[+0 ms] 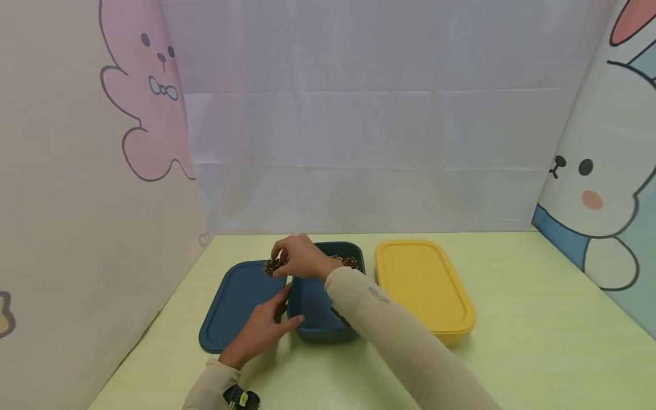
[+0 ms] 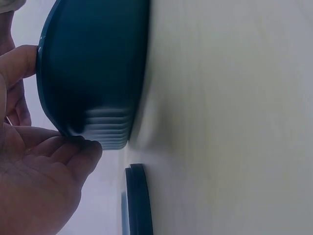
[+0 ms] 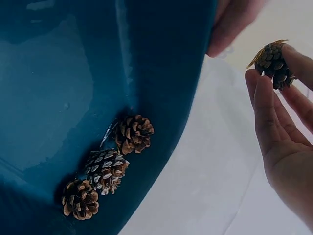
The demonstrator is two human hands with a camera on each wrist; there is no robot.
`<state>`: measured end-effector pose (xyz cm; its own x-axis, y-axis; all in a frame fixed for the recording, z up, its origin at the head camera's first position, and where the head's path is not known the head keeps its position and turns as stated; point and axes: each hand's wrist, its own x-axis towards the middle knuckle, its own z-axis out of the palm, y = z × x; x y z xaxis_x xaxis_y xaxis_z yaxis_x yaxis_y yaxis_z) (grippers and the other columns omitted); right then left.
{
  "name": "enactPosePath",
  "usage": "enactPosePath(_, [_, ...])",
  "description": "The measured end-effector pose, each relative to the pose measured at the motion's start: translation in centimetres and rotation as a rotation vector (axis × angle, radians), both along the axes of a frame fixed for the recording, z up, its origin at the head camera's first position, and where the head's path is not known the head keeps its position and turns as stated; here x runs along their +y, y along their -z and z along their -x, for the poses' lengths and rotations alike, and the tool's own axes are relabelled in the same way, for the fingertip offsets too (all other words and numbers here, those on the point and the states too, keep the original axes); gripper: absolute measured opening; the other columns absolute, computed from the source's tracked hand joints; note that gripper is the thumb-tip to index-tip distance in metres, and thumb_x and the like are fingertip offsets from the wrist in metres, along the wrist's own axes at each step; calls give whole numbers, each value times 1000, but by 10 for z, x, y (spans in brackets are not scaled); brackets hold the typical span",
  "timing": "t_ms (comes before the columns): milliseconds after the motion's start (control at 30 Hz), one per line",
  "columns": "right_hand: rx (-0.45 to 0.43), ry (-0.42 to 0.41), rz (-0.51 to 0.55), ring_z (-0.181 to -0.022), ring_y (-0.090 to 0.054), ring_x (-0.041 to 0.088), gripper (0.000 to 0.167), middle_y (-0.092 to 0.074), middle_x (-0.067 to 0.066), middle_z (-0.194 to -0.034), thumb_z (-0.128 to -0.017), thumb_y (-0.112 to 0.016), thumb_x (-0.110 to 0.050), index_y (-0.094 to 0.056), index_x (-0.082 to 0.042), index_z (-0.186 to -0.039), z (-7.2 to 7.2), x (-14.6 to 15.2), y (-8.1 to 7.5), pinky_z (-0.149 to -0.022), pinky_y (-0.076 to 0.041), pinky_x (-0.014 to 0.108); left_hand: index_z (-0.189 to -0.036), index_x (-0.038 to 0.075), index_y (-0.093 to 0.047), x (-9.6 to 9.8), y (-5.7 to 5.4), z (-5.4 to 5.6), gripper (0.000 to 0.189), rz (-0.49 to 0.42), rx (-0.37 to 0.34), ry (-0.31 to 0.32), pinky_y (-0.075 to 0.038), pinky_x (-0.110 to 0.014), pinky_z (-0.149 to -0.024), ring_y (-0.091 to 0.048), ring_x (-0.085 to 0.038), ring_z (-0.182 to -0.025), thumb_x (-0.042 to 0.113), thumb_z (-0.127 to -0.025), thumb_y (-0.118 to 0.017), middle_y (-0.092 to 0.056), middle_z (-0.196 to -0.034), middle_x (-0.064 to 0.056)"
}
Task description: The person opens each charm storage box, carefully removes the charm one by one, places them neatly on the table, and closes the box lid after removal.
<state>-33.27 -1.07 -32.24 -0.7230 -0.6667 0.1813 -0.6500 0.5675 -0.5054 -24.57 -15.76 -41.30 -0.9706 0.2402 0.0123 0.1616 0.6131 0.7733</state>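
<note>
Held pinecone [image 3: 277,64]: just left of blue box [image 1: 328,336], over upper right corner of blue lid [image 1: 242,310] in head view; gold trim faces upper left in right wrist view, long axis hard to tell.
Edges: blue box runs lengthwise up the frame; narrow gap to yellow box [image 1: 424,285], desk [image 1: 553,341] stretching right.
Right hand [image 1: 303,257]: grip pinching held pinecone, forearm slanting from lower right.
Left hand [image 1: 262,327]: fingers extended, touching blue box's left side.
Other pinecones [image 3: 106,169]: three, inside blue box.

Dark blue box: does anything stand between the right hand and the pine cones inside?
In the right wrist view, only the box wall does: the pine cones lie uncovered inside, while the right hand, holding another pine cone, is beyond that wall.
</note>
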Motion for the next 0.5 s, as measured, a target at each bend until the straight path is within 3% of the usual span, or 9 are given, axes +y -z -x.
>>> enactPosePath(333, [93,35,-165,-85,-64,11,26,-72,2,-104,-89,-78,-23,-71,-15,-113,3,-22,6,-68,-51,20,-160,11,-24,1,-3,-1,78,6,6,5,-47,-55,-110,-44,-44,-142,33,-98,-65,-28,-165,-17])
enactPosePath(500, [111,35,-234,-91,-63,14,25,-70,2,-108,-88,-79,-22,-71,-15,-111,0,-34,7,-72,-52,23,-161,13,-23,1,-4,-1,79,10,17,14,-46,-56,-111,-43,-43,-144,36,-98,-65,-28,-165,-16])
